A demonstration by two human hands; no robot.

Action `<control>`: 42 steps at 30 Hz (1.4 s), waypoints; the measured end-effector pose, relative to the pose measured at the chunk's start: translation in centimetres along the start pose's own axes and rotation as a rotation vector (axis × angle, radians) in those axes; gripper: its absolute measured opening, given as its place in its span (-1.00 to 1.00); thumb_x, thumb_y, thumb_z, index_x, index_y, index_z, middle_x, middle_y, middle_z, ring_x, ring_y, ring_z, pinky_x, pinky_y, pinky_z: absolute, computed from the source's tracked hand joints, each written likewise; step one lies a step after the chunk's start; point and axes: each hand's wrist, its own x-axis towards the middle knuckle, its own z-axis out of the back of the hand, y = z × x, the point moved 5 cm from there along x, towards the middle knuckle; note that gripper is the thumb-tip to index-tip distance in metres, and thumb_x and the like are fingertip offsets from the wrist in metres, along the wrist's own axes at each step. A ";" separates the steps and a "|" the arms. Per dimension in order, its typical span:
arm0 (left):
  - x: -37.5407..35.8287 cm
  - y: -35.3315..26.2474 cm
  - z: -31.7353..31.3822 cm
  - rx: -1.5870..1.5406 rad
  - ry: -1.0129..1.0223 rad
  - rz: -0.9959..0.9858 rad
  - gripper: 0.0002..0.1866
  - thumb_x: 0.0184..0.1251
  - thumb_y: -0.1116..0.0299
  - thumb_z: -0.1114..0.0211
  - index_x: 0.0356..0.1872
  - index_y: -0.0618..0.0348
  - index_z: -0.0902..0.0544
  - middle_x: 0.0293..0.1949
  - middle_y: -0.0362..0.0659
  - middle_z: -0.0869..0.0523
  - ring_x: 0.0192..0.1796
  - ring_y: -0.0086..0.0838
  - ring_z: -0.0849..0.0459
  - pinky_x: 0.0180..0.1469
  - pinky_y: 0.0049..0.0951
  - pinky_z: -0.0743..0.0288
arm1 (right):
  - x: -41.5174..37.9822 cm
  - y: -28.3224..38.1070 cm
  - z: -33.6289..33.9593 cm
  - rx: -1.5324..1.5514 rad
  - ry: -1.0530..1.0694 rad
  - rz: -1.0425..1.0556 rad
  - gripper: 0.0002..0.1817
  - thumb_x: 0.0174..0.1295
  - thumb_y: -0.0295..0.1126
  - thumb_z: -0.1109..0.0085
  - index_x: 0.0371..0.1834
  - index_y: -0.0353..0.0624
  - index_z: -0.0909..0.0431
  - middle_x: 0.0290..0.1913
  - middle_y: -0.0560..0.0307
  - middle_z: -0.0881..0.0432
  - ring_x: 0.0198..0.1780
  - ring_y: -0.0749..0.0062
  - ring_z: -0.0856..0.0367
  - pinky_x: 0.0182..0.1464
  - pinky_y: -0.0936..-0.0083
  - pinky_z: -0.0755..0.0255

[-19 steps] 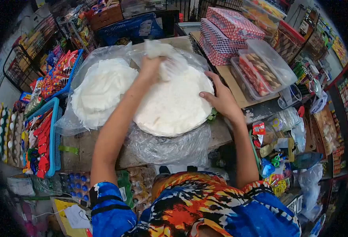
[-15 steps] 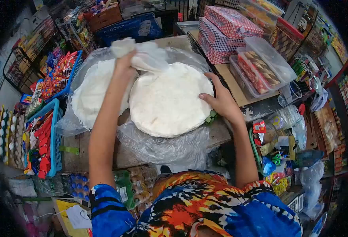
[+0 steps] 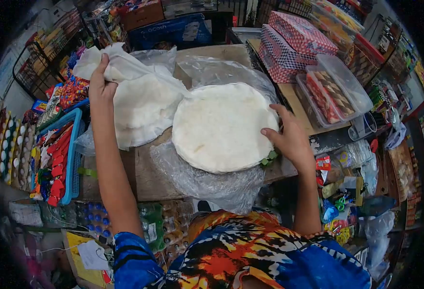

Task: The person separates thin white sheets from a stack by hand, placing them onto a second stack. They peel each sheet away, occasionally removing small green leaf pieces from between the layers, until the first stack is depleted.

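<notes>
A thick round stack of thin white spring roll wrappers (image 3: 224, 130) lies on clear plastic on the table. My left hand (image 3: 101, 79) is raised to the upper left, its fingers closed on a loose spring roll wrapper (image 3: 130, 67) that hangs and folds over toward the stack. Beneath it, more white wrappers (image 3: 142, 115) lie spread at the left, partly covered. At the right edge of the stack, my right hand (image 3: 289, 132) has its thumb and fingers apart, with the thumb at the rim. A bit of green leaf (image 3: 269, 158) shows beside the stack, below that hand.
Clear plastic sheeting (image 3: 207, 185) bunches at the front of the wooden table (image 3: 147, 180). Blue baskets (image 3: 72, 178) of packets stand left, near egg trays (image 3: 10, 149). Checkered boxes (image 3: 301, 36) and a clear food container (image 3: 335, 91) stand at the back right.
My left hand has swung left and outward, laying the wrapper out over the left pile. My right hand remains at the stack's edge. The view has shifted slightly.
</notes>
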 end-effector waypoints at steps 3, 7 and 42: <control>-2.0 -1.5 -1.7 -0.002 0.049 -0.013 -0.71 0.30 0.41 -0.37 -0.01 0.24 -0.60 -0.05 -0.07 -0.71 0.03 -0.27 -0.68 0.16 -0.13 -0.57 | 1.5 2.2 1.1 -0.185 -0.074 0.219 -0.44 0.12 -0.26 -0.35 0.19 -0.17 -0.44 0.00 -0.15 -0.54 0.06 -0.08 -0.51 0.10 0.19 -0.39; -3.9 -6.8 -1.3 -0.071 -0.035 -0.253 -0.69 0.31 0.34 -0.37 0.02 0.21 -0.61 0.06 -0.10 -0.67 0.11 -0.28 -0.63 0.20 -0.10 -0.53 | 4.2 6.7 0.1 0.024 0.099 0.438 -0.53 0.14 -0.23 -0.34 0.10 -0.18 -0.52 0.01 -0.12 -0.55 0.09 -0.05 -0.52 0.13 0.21 -0.39; -12.3 12.0 -8.8 0.091 0.571 0.496 -0.23 0.50 -0.26 0.30 0.42 0.19 -0.26 0.37 -0.03 -0.40 0.37 -0.23 -0.42 0.41 -0.17 -0.28 | 11.6 9.0 -5.4 0.851 0.166 0.422 -0.63 0.09 -0.39 -0.40 -0.02 -0.21 -0.61 -0.23 0.23 -0.64 -0.17 0.64 -0.55 -0.09 0.62 -0.44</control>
